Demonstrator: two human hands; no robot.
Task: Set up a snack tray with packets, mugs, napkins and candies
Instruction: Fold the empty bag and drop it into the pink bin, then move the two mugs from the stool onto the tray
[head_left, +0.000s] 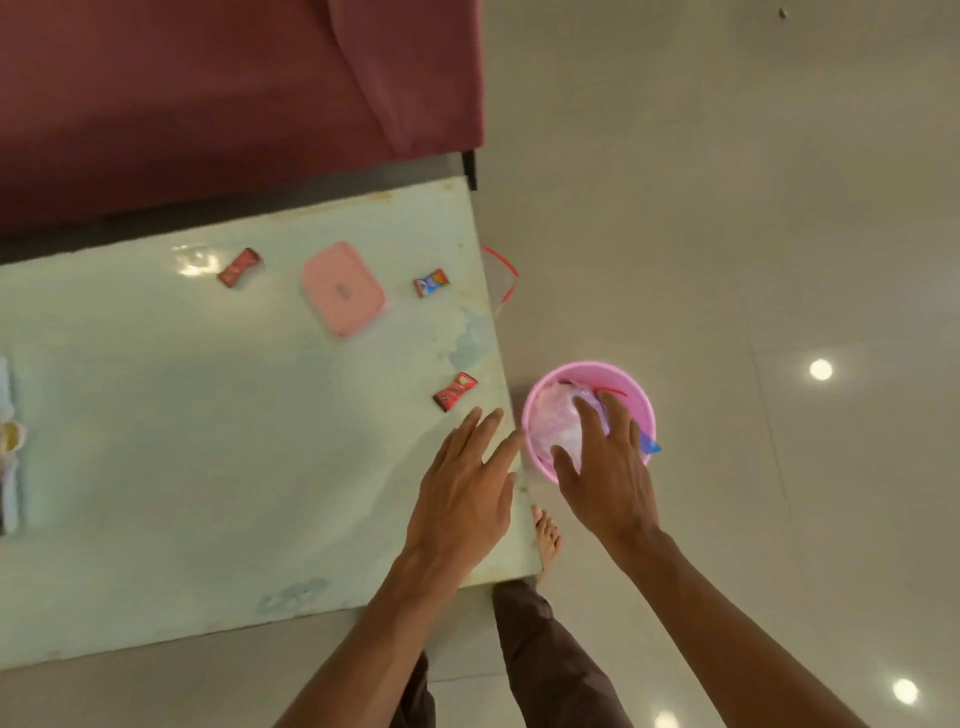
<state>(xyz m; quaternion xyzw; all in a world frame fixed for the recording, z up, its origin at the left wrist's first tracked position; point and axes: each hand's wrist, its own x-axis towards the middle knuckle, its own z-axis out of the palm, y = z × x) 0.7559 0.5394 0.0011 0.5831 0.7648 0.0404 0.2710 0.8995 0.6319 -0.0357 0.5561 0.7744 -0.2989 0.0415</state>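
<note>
Now both hands are open and hold nothing. The left hand (462, 483) is spread flat over the table (156, 467) near its edge, and the right hand (602, 467) hovers over the pink bucket (641, 400), which stands on the floor (779, 208) just beside the table, at about 3 o'clock from the left hand. Inside the bucket I see crumpled plastic bags, pink and clear; what is under them I cannot tell.

On the table lie three candies: a red candy (455, 391) at 12 o'clock from the left hand and close to the edge, a blue and red candy (431, 282) farther at 12 o'clock, and another red candy (239, 267) at 11 o'clock. A pink box (344, 287) lies between these two. At 9 o'clock, at the picture's border, something pale is cut off; it may be the tray, but I cannot be sure.

I think the main risk is the near red candy: a sweep of the left hand could push it over the edge to the floor. The bucket looks light, so a pull on the bags may tip it. A bare foot (548, 538) stands near the table corner, beside the bucket. The middle of the table is free, with good room to move toward 9 o'clock.
</note>
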